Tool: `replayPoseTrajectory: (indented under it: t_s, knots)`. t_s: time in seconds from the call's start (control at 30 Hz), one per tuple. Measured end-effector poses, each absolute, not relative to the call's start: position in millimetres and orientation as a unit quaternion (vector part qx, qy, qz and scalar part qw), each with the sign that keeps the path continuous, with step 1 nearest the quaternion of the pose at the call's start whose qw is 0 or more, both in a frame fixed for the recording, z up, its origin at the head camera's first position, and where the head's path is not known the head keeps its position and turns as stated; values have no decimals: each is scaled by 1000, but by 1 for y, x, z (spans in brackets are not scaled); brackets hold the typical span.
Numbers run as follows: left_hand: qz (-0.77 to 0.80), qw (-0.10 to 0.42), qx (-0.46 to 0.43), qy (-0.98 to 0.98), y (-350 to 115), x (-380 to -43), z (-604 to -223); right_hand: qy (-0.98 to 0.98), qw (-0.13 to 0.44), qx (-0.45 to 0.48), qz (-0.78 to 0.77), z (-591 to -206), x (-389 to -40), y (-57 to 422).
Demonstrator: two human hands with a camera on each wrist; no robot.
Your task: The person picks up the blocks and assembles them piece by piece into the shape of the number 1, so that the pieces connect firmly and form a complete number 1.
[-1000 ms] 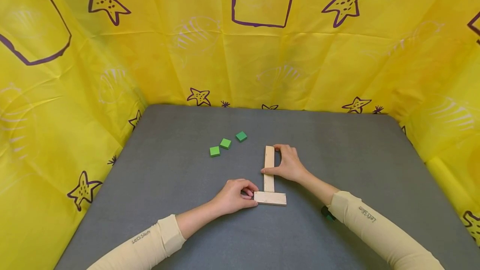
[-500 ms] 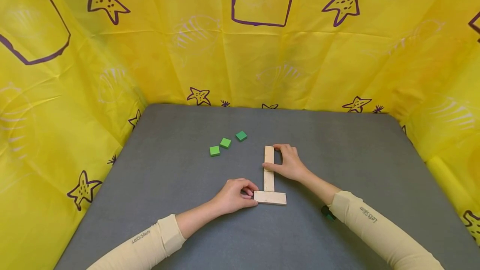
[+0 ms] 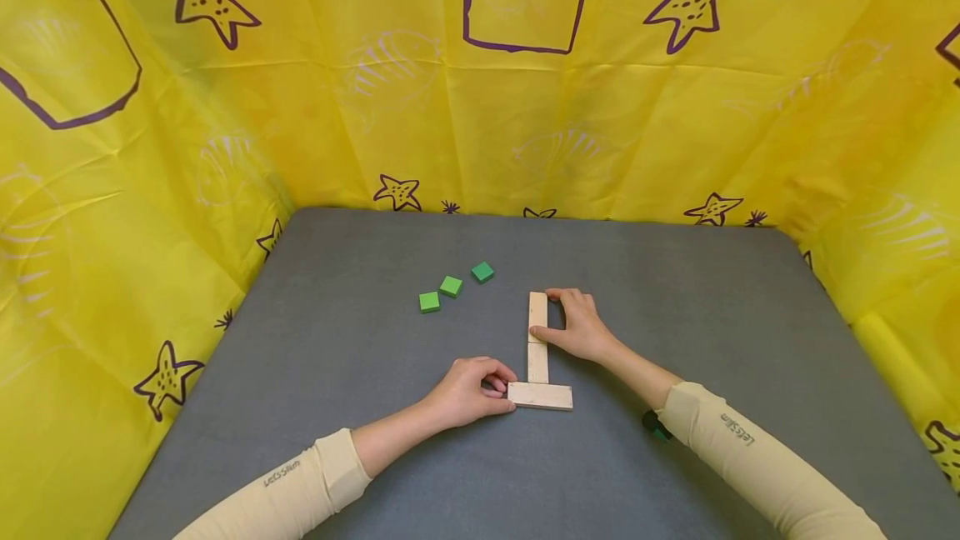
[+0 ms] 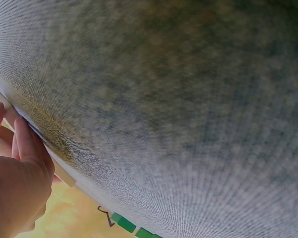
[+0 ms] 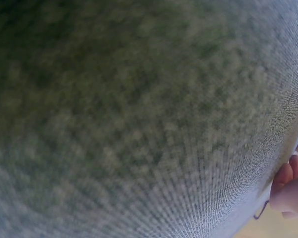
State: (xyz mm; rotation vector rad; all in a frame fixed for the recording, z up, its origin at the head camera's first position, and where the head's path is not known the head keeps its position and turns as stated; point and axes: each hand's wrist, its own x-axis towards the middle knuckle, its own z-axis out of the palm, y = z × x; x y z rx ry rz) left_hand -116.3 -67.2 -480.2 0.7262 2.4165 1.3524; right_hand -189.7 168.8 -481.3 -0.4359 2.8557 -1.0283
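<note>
Three pale wooden blocks lie flat in an upside-down T in the head view. The near block (image 3: 541,396) lies crosswise; my left hand (image 3: 474,390) holds its left end between thumb and fingers. Behind it, a middle block (image 3: 537,363) points away from me, and a far block (image 3: 537,307) continues that line. My right hand (image 3: 579,325) holds the far block, thumb across its near part, fingertips at its far right edge. In the left wrist view, the left hand (image 4: 20,173) shows at the lower left. Only part of the right hand (image 5: 290,186) shows in the right wrist view.
Three small green square blocks lie left of the far block: a light one (image 3: 429,302), another light one (image 3: 451,287) and a darker one (image 3: 483,272). A dark green and black item (image 3: 656,426) sits partly behind the right sleeve. Yellow cloth (image 3: 480,132) borders the grey table (image 3: 675,290).
The right thumb has slid rightward and slightly away from me over the far block, uncovering the seam with the middle block. The left hand and the blocks stay about where they were.
</note>
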Motion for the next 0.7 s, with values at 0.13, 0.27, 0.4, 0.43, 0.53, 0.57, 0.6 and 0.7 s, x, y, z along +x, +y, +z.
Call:
replayPoseTrajectory:
  t_s: [0.13, 0.27, 0.4, 0.43, 0.53, 0.57, 0.6, 0.7]
  knots:
    - [468, 140, 251, 836, -67, -116, -481, 930, 39, -142, -336, -481, -189, 169]
    - [467, 137, 256, 835, -68, -117, -482, 930, 38, -145, -334, -481, -189, 169]
    - [466, 129, 264, 834, -68, -117, -483, 930, 35, -147, -336, -479, -188, 168]
    - [466, 128, 266, 834, -68, -117, -483, 930, 34, -147, -336, -479, -188, 168]
    - [466, 128, 265, 834, -68, -117, -484, 931, 34, -148, -333, -480, -189, 168]
    - [466, 129, 265, 835, -68, -117, -484, 931, 34, -148, -332, -480, -189, 169]
    - [465, 129, 264, 835, -68, -117, -484, 931, 34, -150, -331, -481, -189, 169]
    - [463, 128, 263, 837, -68, -117, -483, 931, 36, -151, -330, -481, -190, 169]
